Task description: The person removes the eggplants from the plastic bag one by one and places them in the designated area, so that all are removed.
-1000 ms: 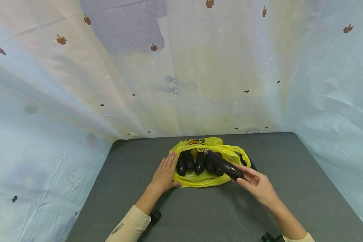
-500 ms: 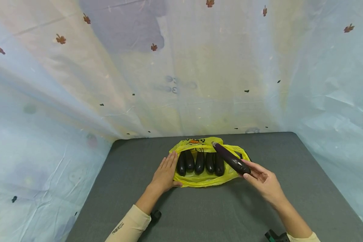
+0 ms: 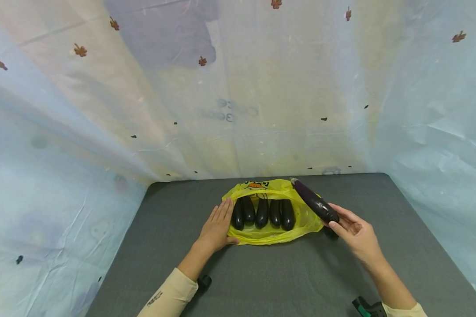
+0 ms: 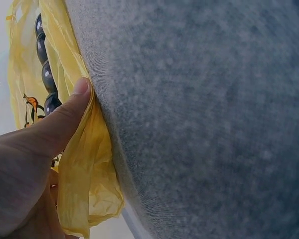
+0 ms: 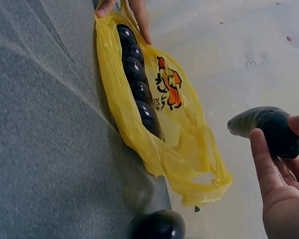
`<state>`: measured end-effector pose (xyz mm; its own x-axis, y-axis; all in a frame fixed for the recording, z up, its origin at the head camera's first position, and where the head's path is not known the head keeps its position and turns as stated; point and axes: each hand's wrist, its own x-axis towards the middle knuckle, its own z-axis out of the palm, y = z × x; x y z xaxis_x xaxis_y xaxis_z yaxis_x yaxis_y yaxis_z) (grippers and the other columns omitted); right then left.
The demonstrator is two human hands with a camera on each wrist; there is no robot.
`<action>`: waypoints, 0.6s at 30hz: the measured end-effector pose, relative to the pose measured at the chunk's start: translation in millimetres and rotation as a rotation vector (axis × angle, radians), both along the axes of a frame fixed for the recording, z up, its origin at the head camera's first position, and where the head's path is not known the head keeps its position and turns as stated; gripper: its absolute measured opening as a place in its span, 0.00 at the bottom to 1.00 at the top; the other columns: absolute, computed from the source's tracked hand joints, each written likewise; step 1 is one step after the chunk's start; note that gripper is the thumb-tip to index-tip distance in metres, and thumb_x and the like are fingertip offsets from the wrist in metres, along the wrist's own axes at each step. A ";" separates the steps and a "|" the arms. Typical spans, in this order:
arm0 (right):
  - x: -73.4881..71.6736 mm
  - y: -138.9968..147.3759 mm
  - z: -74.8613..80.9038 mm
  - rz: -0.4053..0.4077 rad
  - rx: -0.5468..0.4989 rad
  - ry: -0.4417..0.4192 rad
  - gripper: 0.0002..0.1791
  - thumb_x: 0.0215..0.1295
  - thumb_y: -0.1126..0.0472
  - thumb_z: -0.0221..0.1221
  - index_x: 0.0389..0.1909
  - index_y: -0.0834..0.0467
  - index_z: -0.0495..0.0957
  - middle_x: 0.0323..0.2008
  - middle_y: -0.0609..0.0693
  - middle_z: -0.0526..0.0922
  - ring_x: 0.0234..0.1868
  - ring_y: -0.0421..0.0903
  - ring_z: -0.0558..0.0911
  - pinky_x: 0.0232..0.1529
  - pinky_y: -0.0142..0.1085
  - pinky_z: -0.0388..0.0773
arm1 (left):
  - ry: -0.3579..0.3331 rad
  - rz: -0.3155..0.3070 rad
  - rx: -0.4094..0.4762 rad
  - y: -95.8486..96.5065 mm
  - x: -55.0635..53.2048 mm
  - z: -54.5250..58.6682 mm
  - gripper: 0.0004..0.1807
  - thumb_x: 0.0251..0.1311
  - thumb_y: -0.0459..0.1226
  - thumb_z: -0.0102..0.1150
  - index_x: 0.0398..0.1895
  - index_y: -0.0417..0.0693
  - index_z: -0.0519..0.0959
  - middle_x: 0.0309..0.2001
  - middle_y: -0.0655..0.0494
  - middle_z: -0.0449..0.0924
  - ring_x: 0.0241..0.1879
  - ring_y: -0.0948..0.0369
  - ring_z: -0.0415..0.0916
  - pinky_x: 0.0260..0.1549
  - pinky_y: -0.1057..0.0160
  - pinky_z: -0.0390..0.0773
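An eggplant is pinched near its rounded end by my right hand, raised over the right end of a yellow plastic bag. Its stem end points up and to the left. Several glossy eggplants lie side by side in the bag's wide mouth. My left hand rests on the bag's left edge with fingers extended. In the left wrist view its thumb presses on the yellow rim. One more eggplant lies on the table right of the bag, partly hidden in the head view by my right hand.
The grey table has rounded far corners. Pale plastic sheeting with printed leaves hangs behind it and along both sides. A dark strap device sits at my right wrist.
My right hand has carried the eggplant rightward, away from the eggplants in the bag. The eggplant on the table beside the bag now shows below it. The left hand stays where it was.
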<state>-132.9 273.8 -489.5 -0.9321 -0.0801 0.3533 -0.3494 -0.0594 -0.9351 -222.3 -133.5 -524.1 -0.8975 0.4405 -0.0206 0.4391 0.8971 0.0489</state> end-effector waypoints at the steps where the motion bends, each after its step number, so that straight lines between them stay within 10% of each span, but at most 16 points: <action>1: -0.2 1.2 -0.2 -0.011 0.001 0.000 0.27 0.77 0.79 0.56 0.75 0.76 0.67 0.66 0.46 0.83 0.62 0.39 0.86 0.57 0.30 0.84 | -0.003 0.002 -0.001 0.3 -0.2 0.4 0.74 0.53 0.63 0.78 0.88 0.39 0.41 0.88 0.42 0.39 0.87 0.48 0.42 0.84 0.47 0.48; 18: -3.2 22.5 -10.4 -0.137 -0.048 -0.030 0.28 0.77 0.77 0.58 0.75 0.74 0.67 0.60 0.43 0.86 0.53 0.39 0.90 0.53 0.26 0.85 | 0.005 0.010 -0.018 2.1 1.2 1.4 0.74 0.53 0.64 0.77 0.89 0.40 0.42 0.88 0.42 0.39 0.87 0.48 0.43 0.84 0.47 0.48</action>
